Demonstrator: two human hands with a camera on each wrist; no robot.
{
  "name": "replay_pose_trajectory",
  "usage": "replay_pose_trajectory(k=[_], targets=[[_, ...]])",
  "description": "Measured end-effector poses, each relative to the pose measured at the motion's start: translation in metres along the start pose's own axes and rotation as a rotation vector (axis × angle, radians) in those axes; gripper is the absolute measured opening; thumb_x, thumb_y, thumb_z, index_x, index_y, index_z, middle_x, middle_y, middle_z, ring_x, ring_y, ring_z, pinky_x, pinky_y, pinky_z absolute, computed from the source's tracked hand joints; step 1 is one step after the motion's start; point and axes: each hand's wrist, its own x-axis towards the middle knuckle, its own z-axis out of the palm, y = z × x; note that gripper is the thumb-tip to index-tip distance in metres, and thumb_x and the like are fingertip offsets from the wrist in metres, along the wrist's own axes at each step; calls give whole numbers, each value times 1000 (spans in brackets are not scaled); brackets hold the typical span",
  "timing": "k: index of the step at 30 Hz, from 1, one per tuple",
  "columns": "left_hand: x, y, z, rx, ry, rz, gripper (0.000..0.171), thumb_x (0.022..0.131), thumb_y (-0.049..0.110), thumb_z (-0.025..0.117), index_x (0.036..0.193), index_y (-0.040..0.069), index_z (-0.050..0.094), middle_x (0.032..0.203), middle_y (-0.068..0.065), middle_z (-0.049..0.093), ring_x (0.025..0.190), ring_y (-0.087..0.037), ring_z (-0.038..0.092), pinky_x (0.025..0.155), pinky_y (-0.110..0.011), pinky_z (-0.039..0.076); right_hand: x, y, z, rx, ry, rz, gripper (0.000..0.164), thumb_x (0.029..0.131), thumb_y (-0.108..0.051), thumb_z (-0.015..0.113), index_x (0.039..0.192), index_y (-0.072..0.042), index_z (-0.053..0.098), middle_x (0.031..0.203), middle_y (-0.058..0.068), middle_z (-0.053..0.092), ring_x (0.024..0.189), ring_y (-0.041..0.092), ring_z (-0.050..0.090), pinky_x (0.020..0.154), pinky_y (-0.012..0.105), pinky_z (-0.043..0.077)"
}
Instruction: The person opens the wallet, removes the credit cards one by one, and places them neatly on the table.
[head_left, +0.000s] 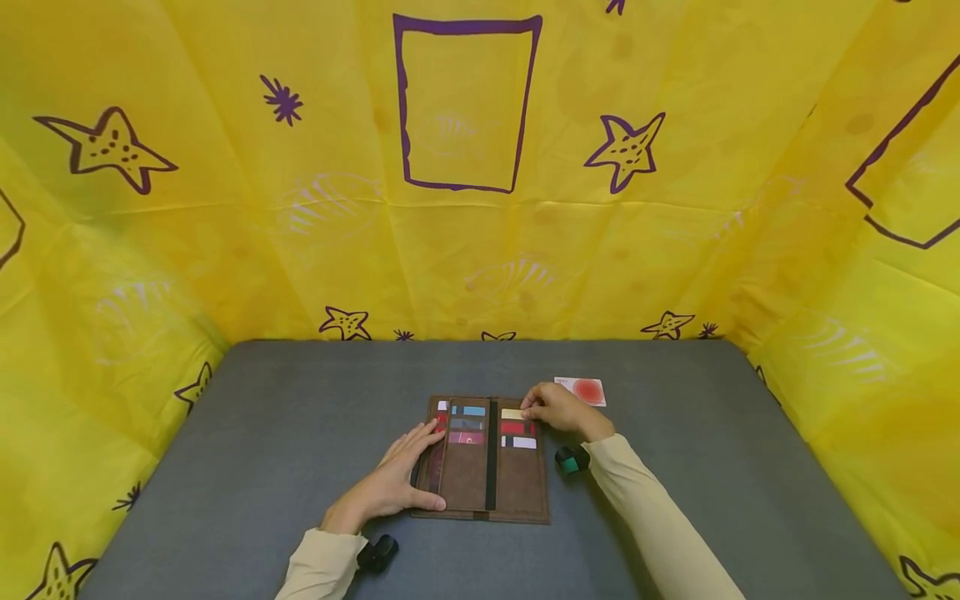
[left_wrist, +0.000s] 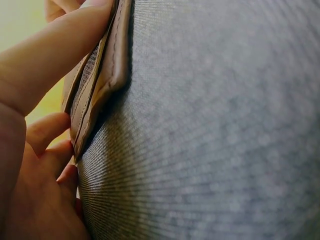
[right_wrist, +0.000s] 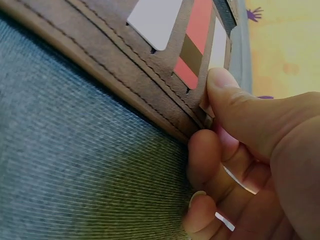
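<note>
Lower centre, left hand (head_left: 388,483) steadies the wallet (head_left: 521,483), fingers extended; right hand (head_left: 562,408) pinches its upper-right cream card (head_left: 512,413)—keep it square!

Left grip (head_left: 386,485) flat-fingered, thumb (head_left: 428,500) apart; right grip (head_left: 561,408) farther forward, thumb extended, other fingers (right_wrist: 204,155) curled.
</note>
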Motion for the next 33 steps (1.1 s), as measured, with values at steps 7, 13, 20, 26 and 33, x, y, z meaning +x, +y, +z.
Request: replay_pose_trajectory(k=[7,13,20,26,33], targets=[[0,1,-1,-1,-12,-5,99,73,36,87,153,7,37,166,-15,19,153,-44,8,119,-68,5,2,-1,-4,32,-44,7,12,93,-5,65,91,5,72,74,6,64,64,5,47,59,18,42],[1,0,0,-3,-10,0,99,72,35,88,152,7,37,166,-16,19,153,-44,8,119,-68,5,6,0,-6,42,-76,20,12,93,-3,64,90,5,72,73,6,65,61,5,48,58,17,44],[0,0,0,3,-11,0,98,73,35,87,152,7,37,166,-15,19,153,-43,8,119,-67,4,6,-5,-9,-4,-114,47,12,93,-5,64,90,3,72,69,6,64,57,4,49,56,17,43],[1,2,-1,6,-2,8,98,72,33,88,151,6,38,165,-15,21,153,-43,9,118,-69,5,2,-10,-11,-18,-114,64,10,93,-6,65,89,1,72,69,4,65,56,5,52,57,18,45],[1,3,0,5,-1,-1,98,71,32,89,152,7,38,165,-14,22,153,-43,9,118,-69,5,-2,-9,-10,-29,-104,33,12,91,-11,70,90,1,70,70,4,67,58,2,51,59,17,46]])
